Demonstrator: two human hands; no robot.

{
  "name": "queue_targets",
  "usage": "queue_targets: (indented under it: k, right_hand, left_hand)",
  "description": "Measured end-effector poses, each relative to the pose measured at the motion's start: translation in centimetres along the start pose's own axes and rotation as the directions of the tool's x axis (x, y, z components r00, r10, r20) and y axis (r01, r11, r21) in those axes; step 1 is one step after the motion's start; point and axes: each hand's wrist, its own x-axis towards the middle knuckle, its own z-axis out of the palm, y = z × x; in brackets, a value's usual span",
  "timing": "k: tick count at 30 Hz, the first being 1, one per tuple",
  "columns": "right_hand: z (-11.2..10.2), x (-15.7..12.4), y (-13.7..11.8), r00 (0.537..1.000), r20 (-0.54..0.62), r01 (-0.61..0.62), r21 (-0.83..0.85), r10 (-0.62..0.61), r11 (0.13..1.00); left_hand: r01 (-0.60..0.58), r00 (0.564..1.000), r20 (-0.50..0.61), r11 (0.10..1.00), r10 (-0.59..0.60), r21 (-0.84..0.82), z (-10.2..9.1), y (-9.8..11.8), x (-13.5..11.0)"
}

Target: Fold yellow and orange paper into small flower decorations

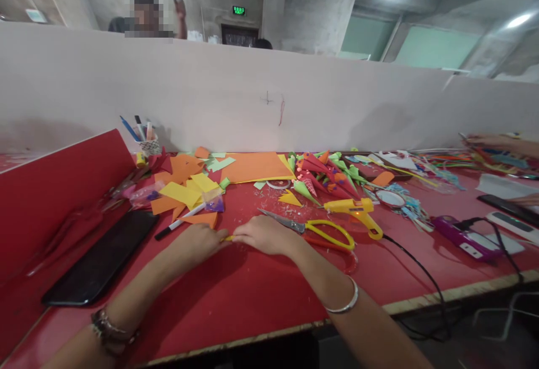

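Both my hands meet over the red tabletop, low at its middle. My left hand (204, 240) and my right hand (265, 235) pinch a small piece of yellow paper (228, 238) between them. Most of that piece is hidden by my fingers. Right beside my right hand lie yellow-handled scissors (330, 232), blades pointing left. Behind them a yellow hot glue gun (352, 207) rests on its side. A cut yellow paper piece with a jagged edge (290, 197) lies beyond my hands. Yellow paper strips (181, 194) and a white marker (180, 222) are close to my left hand.
Finished-looking paper cones (324, 173) are heaped at the back, by orange sheets (252, 167). A black phone (103, 256) and a pen cup (150, 144) stand left. A purple power strip (467, 238) is right. Another person's hand (497, 143) shows far right; a white partition (219, 94) runs behind.
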Motion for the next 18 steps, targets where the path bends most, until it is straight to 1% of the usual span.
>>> queue_targets:
  k: [2,5,6,8,10,12,14,15,16,18]
  right_hand:
    - [-0.3,-0.2,0.6,0.997,0.083,-0.014,0.224,-0.005,0.975]
    - [-0.6,-0.5,1.5,0.962,0.272,-0.133,0.491,-0.007,0.861]
    - [-0.6,-0.6,1.8,0.946,0.322,-0.173,0.555,-0.018,0.813]
    - [-0.4,-0.7,2.3,0.921,0.386,-0.230,0.664,-0.062,0.711]
    - [-0.1,-0.8,2.7,0.903,0.418,-0.274,0.740,-0.101,0.614]
    - [0.2,-0.7,3.0,0.893,0.435,-0.304,0.773,-0.117,0.557]
    - [0.4,-0.5,3.0,0.889,0.442,-0.307,0.767,-0.117,0.563]
    - [0.4,-0.4,3.0,0.897,0.430,-0.290,0.749,-0.105,0.596]
    - [0.4,-0.3,2.9,0.911,0.404,-0.258,0.716,-0.082,0.649]
    - [0.0,-0.3,2.4,0.954,0.297,-0.155,0.594,-0.036,0.790]
  left_hand:
    - [-0.069,0.996,-0.044,0.993,0.073,0.098,0.4,0.3,0.1]
    - [-0.151,0.979,-0.105,0.969,0.175,0.197,0.8,0.9,0.2]
    - [-0.168,0.973,-0.116,0.958,0.199,0.233,0.9,1.1,0.2]
    - [-0.193,0.963,-0.125,0.935,0.239,0.297,1.0,1.4,0.3]
    - [-0.209,0.956,-0.128,0.918,0.265,0.338,1.1,1.5,0.3]
    - [-0.216,0.953,-0.133,0.916,0.273,0.337,1.2,1.4,0.5]
    - [-0.204,0.957,-0.136,0.927,0.257,0.314,1.2,1.3,0.6]
    - [-0.191,0.963,-0.133,0.939,0.236,0.287,1.2,1.3,0.6]
    - [-0.174,0.968,-0.129,0.949,0.213,0.264,1.0,1.2,0.7]
    - [-0.131,0.983,-0.108,0.975,0.152,0.179,0.4,1.2,0.6]
